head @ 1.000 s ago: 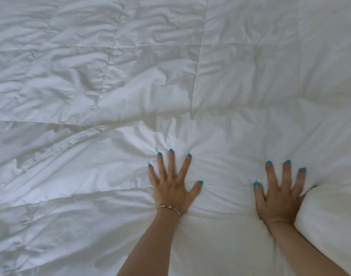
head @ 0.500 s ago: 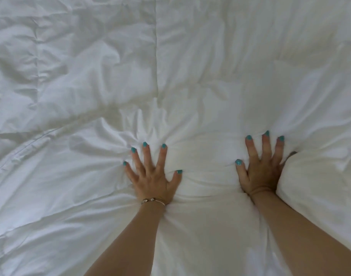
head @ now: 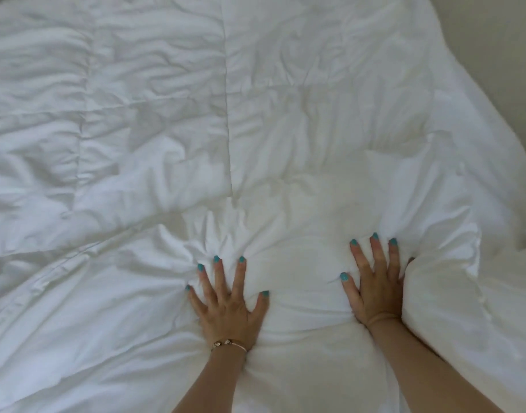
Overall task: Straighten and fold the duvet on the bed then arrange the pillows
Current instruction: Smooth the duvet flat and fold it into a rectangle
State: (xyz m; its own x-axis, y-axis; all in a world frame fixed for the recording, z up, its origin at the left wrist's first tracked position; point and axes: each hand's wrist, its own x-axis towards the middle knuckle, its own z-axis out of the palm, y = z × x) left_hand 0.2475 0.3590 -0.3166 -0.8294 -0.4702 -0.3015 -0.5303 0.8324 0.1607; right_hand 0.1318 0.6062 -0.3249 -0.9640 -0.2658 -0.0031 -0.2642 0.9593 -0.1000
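A white quilted duvet [head: 154, 120] fills almost the whole view, spread over the bed and creased all over, with stitched seams running across and down it. Both hands lie palm down on it in the lower middle of the view. The left hand [head: 226, 311] has its fingers straight and spread wide, the thumb out toward the other hand, and the cloth bunches into small ridges just past its fingertips; its grip is open, flat on the fabric and pinching nothing. A thin bracelet [head: 229, 344] sits on the left wrist. The right hand [head: 375, 293] also presses flat with straight fingers, so its grip is likewise open; its outer edge is sunk against a puffy fold of duvet that rises just beside it, and the little finger is mostly hidden by that fold. The nails on both hands are painted teal. Between the hands the duvet is pushed down into a shallow hollow. At the top right corner the duvet's edge slopes away and a strip of plain beige surface [head: 494, 46] shows beyond it; whether floor or wall, I cannot tell.
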